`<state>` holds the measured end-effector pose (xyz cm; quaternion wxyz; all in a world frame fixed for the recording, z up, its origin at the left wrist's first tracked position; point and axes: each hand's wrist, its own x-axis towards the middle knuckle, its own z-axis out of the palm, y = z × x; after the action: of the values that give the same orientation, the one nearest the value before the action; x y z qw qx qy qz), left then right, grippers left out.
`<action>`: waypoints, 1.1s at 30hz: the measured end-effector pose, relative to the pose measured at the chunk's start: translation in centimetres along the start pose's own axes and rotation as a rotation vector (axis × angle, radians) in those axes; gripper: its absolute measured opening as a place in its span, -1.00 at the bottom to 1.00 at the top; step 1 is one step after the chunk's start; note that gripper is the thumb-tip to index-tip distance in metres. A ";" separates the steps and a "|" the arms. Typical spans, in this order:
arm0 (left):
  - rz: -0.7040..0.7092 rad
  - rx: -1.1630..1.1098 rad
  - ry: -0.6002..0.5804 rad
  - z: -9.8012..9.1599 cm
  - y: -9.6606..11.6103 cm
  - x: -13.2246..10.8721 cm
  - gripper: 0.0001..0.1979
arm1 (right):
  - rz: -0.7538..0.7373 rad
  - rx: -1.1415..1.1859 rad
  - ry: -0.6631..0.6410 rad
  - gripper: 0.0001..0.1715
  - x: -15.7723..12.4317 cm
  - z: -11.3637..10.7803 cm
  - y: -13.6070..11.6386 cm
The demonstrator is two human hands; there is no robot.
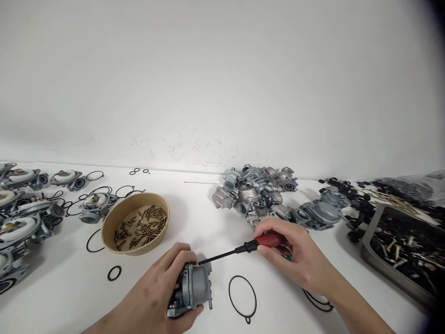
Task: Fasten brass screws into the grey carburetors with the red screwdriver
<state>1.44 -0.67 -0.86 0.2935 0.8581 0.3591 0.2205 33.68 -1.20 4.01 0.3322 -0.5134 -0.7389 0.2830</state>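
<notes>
Near the front of the white table, my left hand [163, 287] grips a grey metal carburetor [199, 285] from its left side, fingers over the top and thumb below. My right hand [292, 253] is closed around the red handle of a screwdriver [222, 255]. Its black shaft slants left and down, and the tip meets a small brass screw [196, 265] at the carburetor's upper edge. A black rubber gasket ring [242, 297] with a small loop lies right of the carburetor. Part of the carburetor is hidden behind my left fingers.
A tan bowl [135, 248] of small brass parts stands at left. Carburetors with white floats [21, 229] and black rings [114, 273] lie beyond it. More carburetors [255, 190] are piled at the back. A metal tray [370, 250] with mixed small parts stands at right.
</notes>
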 end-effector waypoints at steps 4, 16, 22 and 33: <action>0.009 -0.005 0.008 -0.1 0.1 -0.1 -0.36 | 0.021 0.005 0.016 -0.87 0.0 -0.1 0.2; 0.010 -0.003 0.009 -0.2 0.4 0.1 -0.38 | 0.023 0.011 0.014 -0.83 0.0 -0.2 0.1; 0.012 0.005 0.012 -0.1 0.3 0.0 -0.38 | 0.002 0.020 0.026 -0.86 0.0 -0.2 0.2; -0.007 0.004 0.001 -0.1 0.2 0.0 -0.38 | -0.054 0.038 0.012 -0.87 0.0 -0.2 0.1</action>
<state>1.45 -0.71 -0.64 0.2925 0.8571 0.3628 0.2194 33.92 -1.15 4.06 0.3537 -0.4885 -0.7451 0.2848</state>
